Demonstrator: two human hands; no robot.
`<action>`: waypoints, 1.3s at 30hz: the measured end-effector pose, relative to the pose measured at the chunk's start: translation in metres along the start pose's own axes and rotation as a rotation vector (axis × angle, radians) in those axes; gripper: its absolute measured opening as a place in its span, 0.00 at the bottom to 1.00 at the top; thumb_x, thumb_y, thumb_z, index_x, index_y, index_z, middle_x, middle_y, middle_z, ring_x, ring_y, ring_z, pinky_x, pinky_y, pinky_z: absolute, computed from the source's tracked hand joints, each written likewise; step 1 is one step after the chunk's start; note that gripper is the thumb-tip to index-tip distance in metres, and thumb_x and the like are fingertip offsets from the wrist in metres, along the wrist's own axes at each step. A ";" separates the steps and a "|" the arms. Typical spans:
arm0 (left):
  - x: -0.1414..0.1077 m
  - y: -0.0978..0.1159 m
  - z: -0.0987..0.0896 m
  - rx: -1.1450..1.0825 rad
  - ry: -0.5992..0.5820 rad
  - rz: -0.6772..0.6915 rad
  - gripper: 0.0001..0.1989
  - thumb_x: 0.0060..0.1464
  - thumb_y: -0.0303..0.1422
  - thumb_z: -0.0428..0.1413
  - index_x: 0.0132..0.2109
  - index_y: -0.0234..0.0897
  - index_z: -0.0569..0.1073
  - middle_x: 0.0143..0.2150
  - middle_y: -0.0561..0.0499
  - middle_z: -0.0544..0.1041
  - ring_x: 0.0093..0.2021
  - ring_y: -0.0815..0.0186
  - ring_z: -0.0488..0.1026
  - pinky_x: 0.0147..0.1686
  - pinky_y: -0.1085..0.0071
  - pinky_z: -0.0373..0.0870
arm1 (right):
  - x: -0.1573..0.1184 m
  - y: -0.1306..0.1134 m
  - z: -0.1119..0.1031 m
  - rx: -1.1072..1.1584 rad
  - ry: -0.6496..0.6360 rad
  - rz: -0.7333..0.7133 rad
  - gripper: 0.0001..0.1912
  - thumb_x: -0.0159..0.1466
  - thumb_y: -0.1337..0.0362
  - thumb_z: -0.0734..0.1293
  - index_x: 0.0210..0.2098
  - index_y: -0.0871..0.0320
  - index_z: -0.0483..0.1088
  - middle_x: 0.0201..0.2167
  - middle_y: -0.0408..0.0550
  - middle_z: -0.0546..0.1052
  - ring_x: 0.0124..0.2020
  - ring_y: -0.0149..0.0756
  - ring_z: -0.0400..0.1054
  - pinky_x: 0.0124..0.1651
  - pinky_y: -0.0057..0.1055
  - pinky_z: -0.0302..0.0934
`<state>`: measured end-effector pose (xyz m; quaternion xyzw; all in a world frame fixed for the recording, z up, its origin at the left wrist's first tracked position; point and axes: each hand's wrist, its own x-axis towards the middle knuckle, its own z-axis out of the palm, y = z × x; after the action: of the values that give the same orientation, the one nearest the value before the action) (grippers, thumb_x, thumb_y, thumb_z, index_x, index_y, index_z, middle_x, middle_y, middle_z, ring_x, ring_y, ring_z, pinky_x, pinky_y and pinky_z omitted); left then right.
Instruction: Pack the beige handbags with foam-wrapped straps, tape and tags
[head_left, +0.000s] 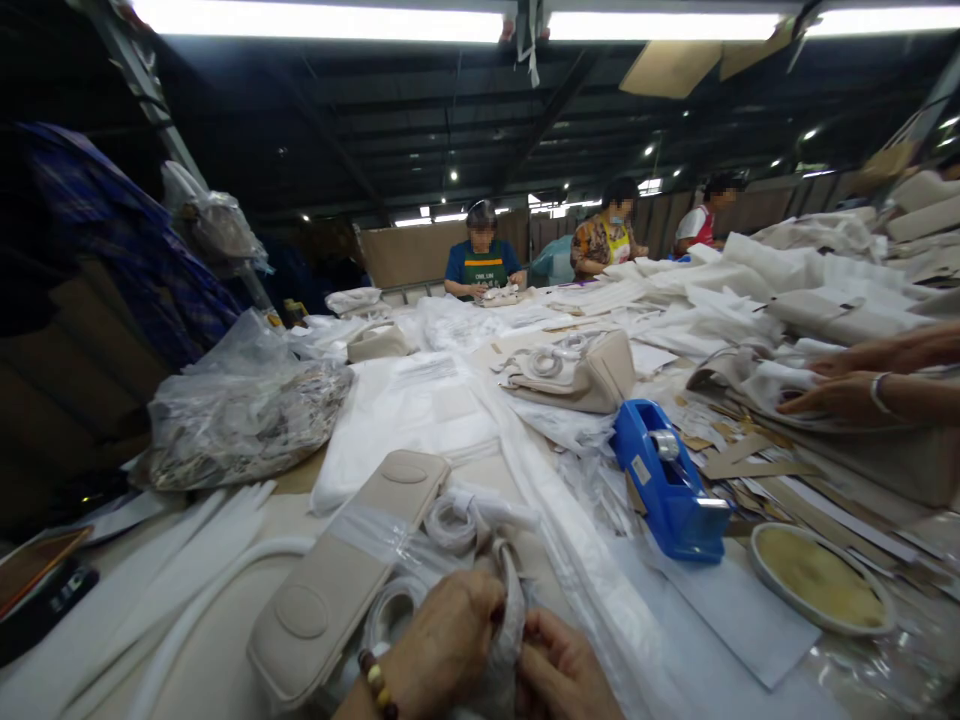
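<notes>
A beige handbag (349,570) lies on its side on the table before me, a band of clear wrapping across its middle. Beside it are coiled straps in white wrap (454,522). My left hand (442,625), with a beaded bracelet on the wrist, is closed on a grey-white wrapped strap (510,610) that rises in a narrow loop. At the strap's right side, the curled fingers of my right hand (559,670) pinch its wrapping. The palms and lower ends of the strap are hidden.
A blue tape dispenser (667,485) stands right of my hands, near a round dish (821,578). Flat plastic bags (405,410) and another beige bag (600,375) lie ahead. A co-worker's hands (862,385) handle a bag at right. A stuffed plastic sack (247,420) sits left.
</notes>
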<state>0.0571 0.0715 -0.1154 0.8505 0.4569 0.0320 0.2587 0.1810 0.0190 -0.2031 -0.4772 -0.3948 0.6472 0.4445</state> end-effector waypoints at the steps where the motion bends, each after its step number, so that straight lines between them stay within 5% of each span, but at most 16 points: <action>1: -0.002 0.000 -0.003 0.028 0.018 -0.001 0.13 0.47 0.20 0.44 0.28 0.32 0.73 0.29 0.45 0.74 0.28 0.65 0.68 0.27 0.71 0.55 | -0.003 -0.001 0.000 -0.013 0.019 -0.018 0.18 0.54 0.49 0.64 0.30 0.58 0.62 0.15 0.36 0.66 0.12 0.22 0.54 0.16 0.21 0.44; 5: -0.009 0.001 -0.019 0.050 0.059 -0.039 0.12 0.45 0.19 0.45 0.31 0.33 0.70 0.32 0.46 0.72 0.31 0.65 0.67 0.31 0.71 0.57 | -0.017 -0.006 0.000 -0.195 0.249 -0.215 0.20 0.58 0.46 0.61 0.36 0.57 0.62 0.27 0.43 0.71 0.19 0.29 0.67 0.20 0.24 0.55; 7: -0.013 0.002 -0.027 -0.008 0.081 -0.048 0.10 0.45 0.19 0.45 0.29 0.34 0.69 0.31 0.49 0.71 0.30 0.67 0.66 0.31 0.72 0.57 | -0.022 -0.012 0.002 -0.331 0.351 -0.275 0.19 0.61 0.47 0.59 0.40 0.56 0.63 0.25 0.43 0.72 0.21 0.32 0.68 0.22 0.26 0.57; 13: -0.023 0.005 -0.036 -0.094 0.094 -0.078 0.08 0.47 0.21 0.47 0.29 0.34 0.69 0.30 0.50 0.71 0.30 0.67 0.66 0.30 0.73 0.58 | -0.018 -0.031 0.015 -0.610 0.340 -0.661 0.12 0.63 0.59 0.60 0.41 0.56 0.71 0.40 0.51 0.69 0.18 0.24 0.62 0.26 0.25 0.62; 21: -0.027 0.000 -0.028 -0.083 0.087 -0.083 0.10 0.47 0.20 0.46 0.32 0.33 0.71 0.31 0.47 0.74 0.33 0.64 0.69 0.32 0.71 0.59 | -0.006 -0.038 0.019 -0.728 0.225 -0.767 0.10 0.62 0.67 0.59 0.35 0.56 0.72 0.35 0.49 0.70 0.34 0.33 0.70 0.35 0.25 0.65; 31: -0.026 -0.005 -0.020 0.069 0.119 -0.052 0.10 0.50 0.21 0.44 0.34 0.33 0.70 0.34 0.44 0.73 0.33 0.62 0.70 0.31 0.69 0.59 | -0.007 -0.041 0.016 -0.661 0.158 -0.637 0.09 0.62 0.68 0.60 0.33 0.56 0.72 0.34 0.47 0.71 0.36 0.33 0.68 0.38 0.24 0.63; 36: -0.026 -0.006 -0.016 0.073 0.134 -0.042 0.11 0.50 0.21 0.44 0.35 0.34 0.70 0.36 0.44 0.73 0.34 0.60 0.71 0.33 0.68 0.62 | -0.001 -0.034 0.008 -0.775 0.175 -0.744 0.09 0.62 0.70 0.58 0.30 0.58 0.68 0.32 0.47 0.71 0.35 0.32 0.70 0.39 0.22 0.63; 39: -0.025 -0.005 -0.017 0.018 0.100 -0.071 0.11 0.49 0.20 0.45 0.35 0.34 0.70 0.38 0.45 0.73 0.37 0.61 0.72 0.35 0.69 0.64 | 0.009 -0.022 0.003 -0.829 0.180 -0.878 0.06 0.60 0.71 0.61 0.33 0.58 0.69 0.32 0.46 0.73 0.29 0.29 0.71 0.30 0.18 0.63</action>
<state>0.0342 0.0612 -0.0982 0.8333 0.4995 0.0611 0.2289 0.1808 0.0336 -0.1845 -0.4562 -0.7344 0.1531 0.4787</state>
